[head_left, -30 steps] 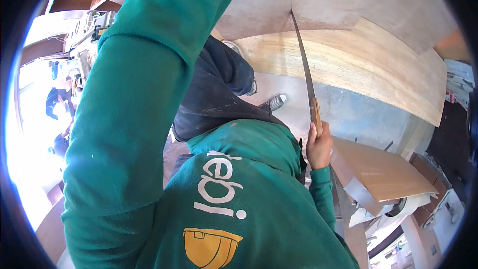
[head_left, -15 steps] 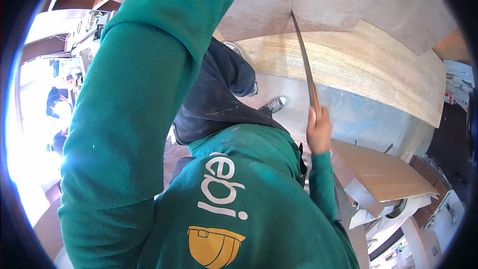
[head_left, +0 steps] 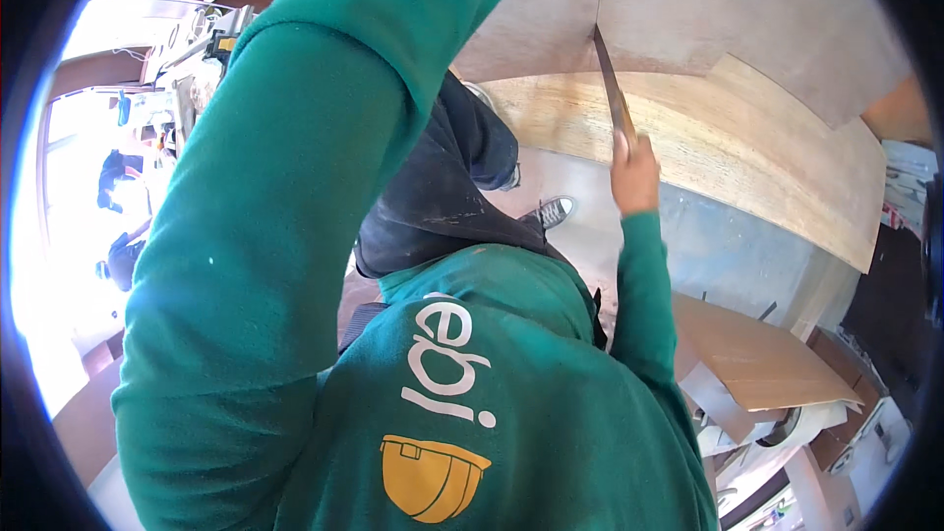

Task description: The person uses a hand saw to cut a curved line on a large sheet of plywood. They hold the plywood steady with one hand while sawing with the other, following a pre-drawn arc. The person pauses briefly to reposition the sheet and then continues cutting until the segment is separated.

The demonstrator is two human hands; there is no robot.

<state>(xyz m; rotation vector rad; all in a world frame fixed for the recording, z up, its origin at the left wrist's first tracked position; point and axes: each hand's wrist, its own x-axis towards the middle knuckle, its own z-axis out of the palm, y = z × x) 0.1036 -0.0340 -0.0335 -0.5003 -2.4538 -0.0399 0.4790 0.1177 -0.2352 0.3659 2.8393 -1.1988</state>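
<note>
My right hand [head_left: 634,175] is closed round the wooden handle of a long, narrow hand saw [head_left: 611,79]. The blade's far end sits in a thin straight cut in a large pale plywood panel [head_left: 728,5]. My left arm [head_left: 275,197], in a green sleeve, reaches up across the view; its hand is past the top edge, out of sight. Below the cut panel lies a lighter, grainy plywood board [head_left: 757,128].
A folded cardboard piece [head_left: 762,364] lies at the lower right beside a dark board [head_left: 885,285]. My shoe [head_left: 551,213] rests on the pale floor. A cluttered workbench [head_left: 202,54] stands at the left, against bright glare.
My right hand has pushed the saw forward and up, so less of the blade shows outside the cut. My left arm and the view have shifted slightly rightward.
</note>
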